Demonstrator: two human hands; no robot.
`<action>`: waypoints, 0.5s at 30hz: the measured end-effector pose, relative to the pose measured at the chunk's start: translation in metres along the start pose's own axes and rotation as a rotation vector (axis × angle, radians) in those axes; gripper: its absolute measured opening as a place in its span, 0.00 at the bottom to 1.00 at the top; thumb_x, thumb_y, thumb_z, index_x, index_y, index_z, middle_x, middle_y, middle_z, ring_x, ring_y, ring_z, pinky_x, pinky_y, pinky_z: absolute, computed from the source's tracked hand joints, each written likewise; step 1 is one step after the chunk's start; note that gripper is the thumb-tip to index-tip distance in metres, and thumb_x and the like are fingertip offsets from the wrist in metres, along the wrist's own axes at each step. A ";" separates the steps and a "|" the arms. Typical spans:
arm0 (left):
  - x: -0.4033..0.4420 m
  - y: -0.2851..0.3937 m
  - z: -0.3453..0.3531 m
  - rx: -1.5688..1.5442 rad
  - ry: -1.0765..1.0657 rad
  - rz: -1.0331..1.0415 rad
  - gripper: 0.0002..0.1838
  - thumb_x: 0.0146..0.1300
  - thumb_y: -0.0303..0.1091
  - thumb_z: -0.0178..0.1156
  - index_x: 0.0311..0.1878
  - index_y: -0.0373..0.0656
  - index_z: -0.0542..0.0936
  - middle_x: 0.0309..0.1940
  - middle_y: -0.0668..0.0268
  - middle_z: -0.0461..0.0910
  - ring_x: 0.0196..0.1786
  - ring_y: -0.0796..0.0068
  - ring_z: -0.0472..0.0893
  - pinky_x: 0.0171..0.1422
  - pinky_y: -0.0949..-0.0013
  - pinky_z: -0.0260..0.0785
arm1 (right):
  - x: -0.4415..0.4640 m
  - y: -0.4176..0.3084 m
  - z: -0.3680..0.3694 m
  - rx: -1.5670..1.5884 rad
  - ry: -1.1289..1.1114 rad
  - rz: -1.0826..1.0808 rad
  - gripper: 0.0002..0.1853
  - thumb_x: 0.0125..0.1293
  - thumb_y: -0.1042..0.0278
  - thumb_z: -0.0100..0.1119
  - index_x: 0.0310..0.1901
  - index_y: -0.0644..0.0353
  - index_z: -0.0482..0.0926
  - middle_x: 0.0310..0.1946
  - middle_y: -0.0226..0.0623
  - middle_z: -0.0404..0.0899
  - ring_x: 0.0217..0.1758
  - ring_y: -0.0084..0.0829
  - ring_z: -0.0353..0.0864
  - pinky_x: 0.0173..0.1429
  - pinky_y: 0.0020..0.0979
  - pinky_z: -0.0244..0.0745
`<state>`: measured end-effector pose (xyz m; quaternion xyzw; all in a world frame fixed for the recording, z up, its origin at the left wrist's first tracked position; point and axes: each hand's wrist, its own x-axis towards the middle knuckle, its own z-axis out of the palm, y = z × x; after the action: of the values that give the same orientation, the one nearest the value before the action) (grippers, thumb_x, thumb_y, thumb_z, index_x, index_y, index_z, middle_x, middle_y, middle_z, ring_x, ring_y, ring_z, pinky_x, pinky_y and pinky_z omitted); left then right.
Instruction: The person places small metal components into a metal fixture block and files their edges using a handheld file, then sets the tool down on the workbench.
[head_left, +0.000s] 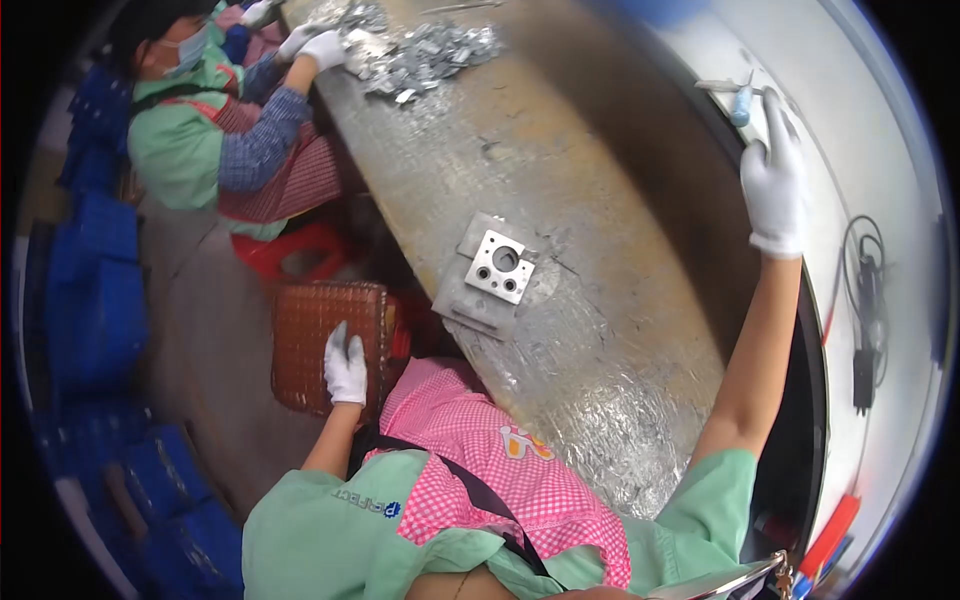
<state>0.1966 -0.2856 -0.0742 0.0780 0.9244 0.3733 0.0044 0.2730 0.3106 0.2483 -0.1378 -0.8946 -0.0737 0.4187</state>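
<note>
My right hand [776,185], in a white glove, reaches to the white ledge [825,130]. Its fingers are stretched out beside a small blue-handled tool [741,106] and a thin metal tool [714,86]; whether a fingertip touches them is unclear. At the lower left, my left hand [346,372], also gloved, lies with fingers apart at a brown woven basket-like object [300,345] and holds nothing. Between my hands, a metal block with round holes [483,272] sits on grey metal plates [462,298] on the worktable [620,230].
A pile of small metal pieces [425,58] lies at the table's far end, by a gloved co-worker [180,155]. Blue bins [95,270] line the left, near a red stool [300,250]. A black cable [865,300] and a red-handled tool [830,535] are at right.
</note>
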 end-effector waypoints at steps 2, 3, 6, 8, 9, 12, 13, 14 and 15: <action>-0.011 0.020 -0.007 0.047 -0.027 0.040 0.28 0.76 0.43 0.59 0.70 0.33 0.75 0.67 0.45 0.77 0.70 0.44 0.75 0.78 0.52 0.64 | -0.027 -0.054 -0.012 0.254 0.145 0.005 0.27 0.68 0.86 0.54 0.69 0.63 0.78 0.56 0.52 0.85 0.52 0.43 0.88 0.55 0.38 0.81; -0.014 0.020 -0.004 0.025 -0.042 0.056 0.28 0.75 0.43 0.61 0.71 0.34 0.75 0.68 0.46 0.76 0.71 0.45 0.74 0.79 0.52 0.63 | -0.052 -0.071 -0.011 0.290 0.125 -0.031 0.27 0.66 0.88 0.55 0.68 0.66 0.78 0.53 0.51 0.87 0.54 0.41 0.88 0.57 0.37 0.81; -0.010 0.072 -0.002 0.089 -0.055 0.296 0.32 0.64 0.38 0.68 0.69 0.33 0.76 0.69 0.44 0.74 0.73 0.41 0.71 0.80 0.49 0.62 | -0.148 -0.131 0.010 0.622 -0.244 0.023 0.29 0.57 0.81 0.65 0.64 0.65 0.81 0.36 0.54 0.82 0.35 0.50 0.83 0.41 0.46 0.78; 0.002 0.106 0.007 0.078 -0.096 0.498 0.37 0.58 0.39 0.72 0.70 0.34 0.73 0.69 0.42 0.72 0.74 0.35 0.68 0.80 0.44 0.61 | -0.199 -0.160 0.024 0.649 -0.565 0.167 0.31 0.58 0.73 0.67 0.66 0.66 0.77 0.46 0.58 0.83 0.43 0.54 0.84 0.48 0.48 0.80; 0.006 0.123 0.013 0.091 -0.125 0.572 0.41 0.55 0.41 0.74 0.71 0.35 0.72 0.70 0.42 0.71 0.74 0.32 0.67 0.80 0.41 0.60 | -0.216 -0.172 0.035 0.626 -0.500 0.086 0.36 0.58 0.68 0.69 0.69 0.67 0.73 0.56 0.61 0.80 0.51 0.57 0.83 0.55 0.49 0.80; 0.012 0.166 0.030 0.108 -0.221 0.611 0.45 0.53 0.41 0.75 0.73 0.37 0.69 0.72 0.40 0.67 0.75 0.29 0.64 0.80 0.39 0.59 | -0.205 -0.205 0.022 0.742 -0.845 0.164 0.45 0.54 0.60 0.75 0.74 0.62 0.67 0.65 0.67 0.73 0.63 0.62 0.79 0.65 0.49 0.77; 0.015 0.157 0.046 0.028 -0.168 0.704 0.44 0.55 0.43 0.75 0.74 0.39 0.70 0.73 0.40 0.66 0.75 0.30 0.64 0.79 0.39 0.60 | -0.214 -0.213 0.024 0.646 -0.824 0.110 0.45 0.54 0.59 0.76 0.74 0.59 0.69 0.65 0.72 0.71 0.65 0.66 0.77 0.67 0.51 0.76; 0.017 0.152 0.058 0.002 -0.122 0.770 0.41 0.58 0.44 0.73 0.73 0.41 0.71 0.72 0.42 0.68 0.74 0.30 0.66 0.78 0.40 0.61 | -0.220 -0.217 0.027 0.626 -0.823 0.113 0.44 0.54 0.58 0.76 0.74 0.57 0.70 0.65 0.73 0.70 0.64 0.67 0.77 0.67 0.53 0.75; 0.022 0.147 0.066 -0.020 -0.102 0.776 0.39 0.56 0.42 0.74 0.71 0.41 0.72 0.70 0.44 0.70 0.71 0.31 0.68 0.75 0.39 0.63 | -0.226 -0.220 0.030 0.620 -0.800 0.135 0.42 0.55 0.58 0.75 0.72 0.57 0.72 0.64 0.72 0.72 0.63 0.65 0.78 0.66 0.52 0.76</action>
<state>0.1996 -0.1330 -0.0191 0.4399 0.8213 0.3519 -0.0904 0.3216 0.0667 0.0520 -0.0820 -0.9537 0.2811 0.0682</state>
